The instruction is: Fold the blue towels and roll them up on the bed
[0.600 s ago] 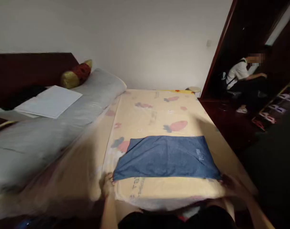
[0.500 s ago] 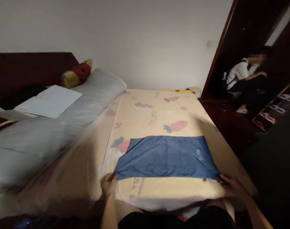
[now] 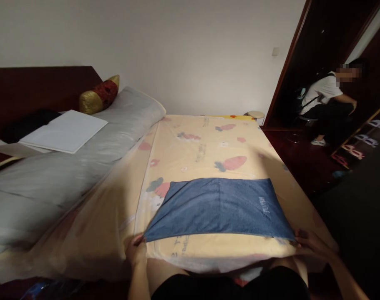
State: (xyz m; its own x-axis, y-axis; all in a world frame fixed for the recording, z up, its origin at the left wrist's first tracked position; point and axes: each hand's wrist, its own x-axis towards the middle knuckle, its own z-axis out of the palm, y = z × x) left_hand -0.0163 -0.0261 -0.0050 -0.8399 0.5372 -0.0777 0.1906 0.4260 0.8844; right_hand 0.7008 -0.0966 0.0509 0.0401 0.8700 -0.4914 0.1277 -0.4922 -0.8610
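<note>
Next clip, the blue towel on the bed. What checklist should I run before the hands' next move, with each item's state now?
1. Left hand grip on blue terry towel, near-left corner: ok, pinched.
2. Right hand grip on near-right corner: cannot tell, fingers touch it.
3. Towel spread flat on yellow carrot-print sheet: ok.
4. Near edge straight between hands: ok.
5. Seated person in doorway apart from bed: ok.
</note>
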